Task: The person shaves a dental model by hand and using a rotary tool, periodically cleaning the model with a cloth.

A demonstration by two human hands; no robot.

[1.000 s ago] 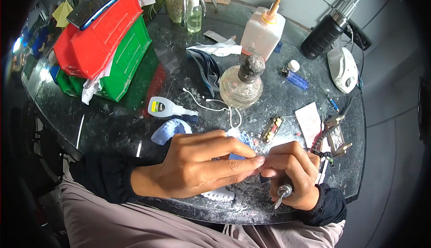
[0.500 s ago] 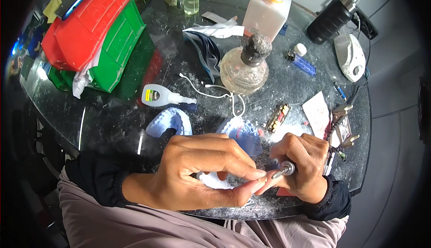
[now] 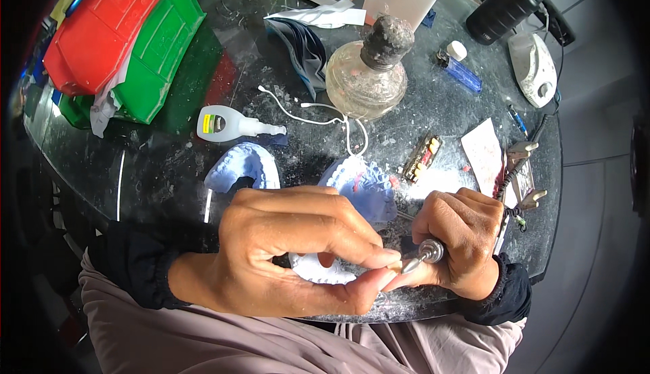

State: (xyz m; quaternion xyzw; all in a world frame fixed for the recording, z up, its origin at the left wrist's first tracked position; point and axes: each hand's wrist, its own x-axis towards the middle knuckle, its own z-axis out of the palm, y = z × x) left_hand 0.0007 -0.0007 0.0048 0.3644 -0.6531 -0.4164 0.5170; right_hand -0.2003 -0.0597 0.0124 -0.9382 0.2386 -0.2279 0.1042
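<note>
My left hand (image 3: 291, 248) pinches a small cream-coloured artificial tooth (image 3: 397, 265) between thumb and fingertips; most of the tooth is hidden. Closed round a metal rotary handpiece (image 3: 432, 250), my right hand (image 3: 462, 238) brings its pointed bur (image 3: 410, 265) against or very near the tooth. Contact is too small to tell. The right thumb meets the left fingertips. Beyond the hands lie a horseshoe-shaped pale blue plaster dental cast (image 3: 245, 164) and a second blue cast (image 3: 369, 198) with pink bits on it. A whitish cast (image 3: 315, 269) shows partly beneath my left hand.
A strip of artificial teeth (image 3: 422, 159) lies beyond my right hand. Farther off stand a glass spirit burner (image 3: 365, 82), a dropper bottle (image 3: 227, 125), a blue lighter (image 3: 462, 76) and red (image 3: 101, 28) and green (image 3: 159, 52) bins. A handpiece stand (image 3: 525, 171) is at right.
The view has shifted, so the bench things sit higher in the picture. The handpiece has turned slightly, and its bur has come closer to the left fingertips. Both grips stay the same.
</note>
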